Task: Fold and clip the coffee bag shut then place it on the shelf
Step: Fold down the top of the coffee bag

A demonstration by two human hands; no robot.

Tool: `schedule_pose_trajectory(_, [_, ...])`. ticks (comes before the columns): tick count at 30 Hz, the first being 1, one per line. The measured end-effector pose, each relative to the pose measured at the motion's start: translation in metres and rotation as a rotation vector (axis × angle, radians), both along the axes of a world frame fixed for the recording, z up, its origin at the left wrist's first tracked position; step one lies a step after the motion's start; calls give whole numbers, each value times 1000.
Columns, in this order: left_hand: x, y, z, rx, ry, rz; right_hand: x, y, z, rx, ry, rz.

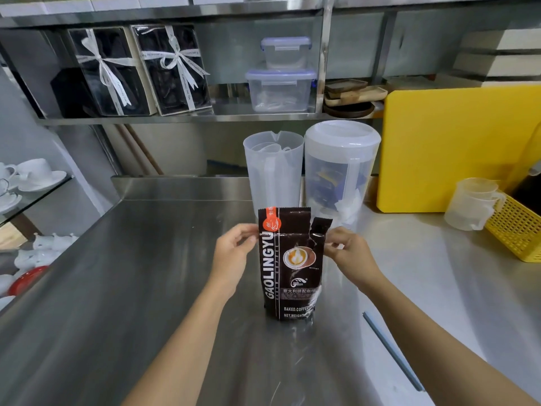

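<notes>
A dark brown coffee bag (291, 265) with white lettering and an orange seal stands upright on the steel counter (146, 273). Its top is open, with a torn flap sticking up at the right corner. My left hand (234, 253) pinches the bag's upper left edge. My right hand (348, 253) pinches the upper right edge just below the torn flap. A long grey-blue sealing clip (392, 351) lies flat on the counter to the right of my right forearm. The steel shelf (187, 120) runs along the wall above the counter.
Two translucent plastic pitchers (273, 168) (341, 168) stand right behind the bag. A yellow board (456, 148), measuring cups (471, 203) and a yellow basket (518, 230) are at the right. On the shelf are ribboned gift boxes (140, 71) and stacked plastic containers (281, 74). White cups (32, 174) sit at the left.
</notes>
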State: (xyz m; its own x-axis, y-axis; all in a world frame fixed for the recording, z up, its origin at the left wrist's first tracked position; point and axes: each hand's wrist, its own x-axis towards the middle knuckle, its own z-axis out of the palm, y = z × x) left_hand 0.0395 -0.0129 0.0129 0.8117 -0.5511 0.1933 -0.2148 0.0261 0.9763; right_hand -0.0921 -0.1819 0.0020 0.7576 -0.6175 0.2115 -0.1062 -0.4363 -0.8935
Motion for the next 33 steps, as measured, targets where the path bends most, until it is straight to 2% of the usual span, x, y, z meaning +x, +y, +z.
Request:
schedule_pose_trajectory(3, [4, 3, 5, -25, -32, -91, -5, -4, 12, 223, -160, 47])
schedule_pose_trajectory(5, [4, 1, 6, 5, -83, -61, -6, -5, 18, 288, -224, 98])
schedule_pose_trajectory(9, [6, -3, 4, -42, -67, 11, -6, -3, 21, 236, -198, 188])
schedule_pose_trajectory(14, [6, -5, 2, -49, -89, -21, -3, -4, 18, 181, -233, 104])
schedule_pose_trajectory(20, [5, -1, 4, -34, -109, -30, -3, -1, 20, 228, -245, 117])
schedule_pose_trajectory(26, [1, 0, 1, 179, -284, 58, -8, 4, 18, 181, -274, 113])
schedule_pose_trajectory(29, [-2, 2, 6, 180, -279, 47, -15, 0, 19, 107, -210, 169])
schedule_pose_trajectory(33, [-6, 5, 17, 116, -245, -46, -23, -5, 23, 142, -151, 268])
